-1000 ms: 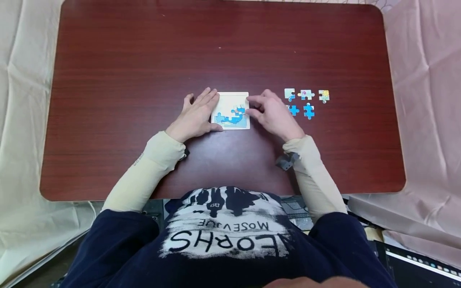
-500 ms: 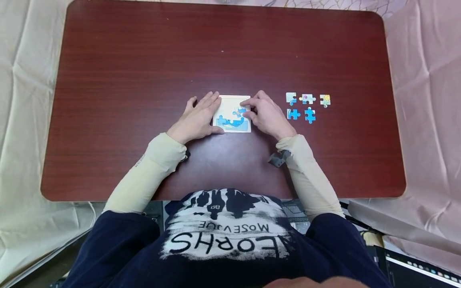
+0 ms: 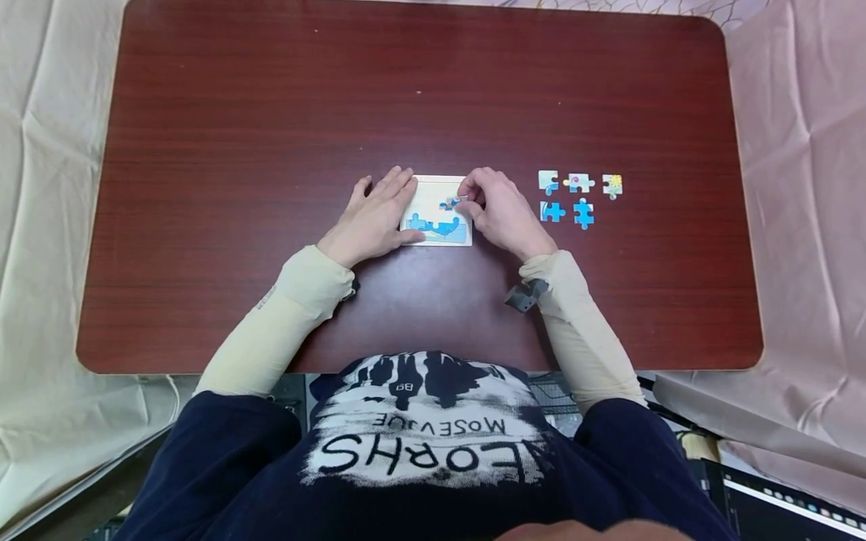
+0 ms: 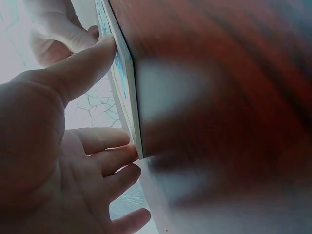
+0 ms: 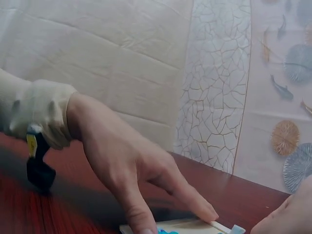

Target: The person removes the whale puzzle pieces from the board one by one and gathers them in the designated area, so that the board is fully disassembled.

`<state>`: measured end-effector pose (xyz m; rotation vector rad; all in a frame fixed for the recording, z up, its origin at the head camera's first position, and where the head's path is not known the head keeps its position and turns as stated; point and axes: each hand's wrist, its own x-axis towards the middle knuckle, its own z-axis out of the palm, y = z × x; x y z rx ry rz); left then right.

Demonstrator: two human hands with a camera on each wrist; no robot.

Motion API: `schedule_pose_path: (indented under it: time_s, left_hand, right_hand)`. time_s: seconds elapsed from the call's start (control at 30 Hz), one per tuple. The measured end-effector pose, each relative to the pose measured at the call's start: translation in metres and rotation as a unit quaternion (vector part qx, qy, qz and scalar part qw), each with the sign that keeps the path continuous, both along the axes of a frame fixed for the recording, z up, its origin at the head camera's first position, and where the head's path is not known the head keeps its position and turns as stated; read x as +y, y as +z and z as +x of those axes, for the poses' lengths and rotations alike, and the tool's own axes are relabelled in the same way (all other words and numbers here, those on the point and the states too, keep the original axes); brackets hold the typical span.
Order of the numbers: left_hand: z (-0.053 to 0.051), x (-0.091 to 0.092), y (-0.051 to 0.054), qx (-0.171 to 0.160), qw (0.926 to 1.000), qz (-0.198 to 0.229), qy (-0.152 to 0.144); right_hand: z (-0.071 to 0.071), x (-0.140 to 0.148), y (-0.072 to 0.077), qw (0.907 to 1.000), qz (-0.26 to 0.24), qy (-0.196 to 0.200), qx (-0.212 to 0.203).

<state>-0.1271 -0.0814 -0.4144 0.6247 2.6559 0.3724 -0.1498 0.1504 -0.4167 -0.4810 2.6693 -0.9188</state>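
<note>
In the head view, a shallow white puzzle tray [image 3: 437,184] lies on the table, with joined blue puzzle pieces [image 3: 436,227] along its near side. My left hand [image 3: 374,218] rests at the tray's left edge, fingers extended at the far corner and thumb on the near rim. The left wrist view shows that left thumb [image 4: 87,68] on the tray's edge. My right hand [image 3: 504,210] pinches a small blue and orange puzzle piece [image 3: 448,204] over the tray's right half. Its fingertips hide part of the piece.
Several loose puzzle pieces lie right of the right hand, among them a yellow-patterned piece [image 3: 612,185] and a blue piece [image 3: 583,214]. The dark red table [image 3: 271,113] reaches far beyond the tray. Pale cloth [image 3: 798,188] hangs beside it.
My right hand has moved left from the tray's right edge. The pinched piece now sits farther from the joined blue pieces, towards the tray's far side. My left hand stays put.
</note>
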Motion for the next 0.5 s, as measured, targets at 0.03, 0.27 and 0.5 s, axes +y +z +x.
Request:
schedule_pose_path:
  time_s: [0.03,0.27,0.5]
  left_hand:
    - [0.000,0.000,0.000,0.000,1.0000,0.000,0.000]
    - [0.000,0.000,0.001,-0.003,1.0000,-0.004,0.000]
    - [0.002,0.004,0.000,0.002,0.9999,-0.012,0.002]
  right_hand:
    - [0.001,0.000,0.001,0.9999,-0.013,-0.004,-0.005]
    - [0.011,0.012,0.013,0.9963,-0.072,-0.040,-0.026]
    - [0.031,0.064,0.027,0.9884,-0.087,-0.117,0.042]
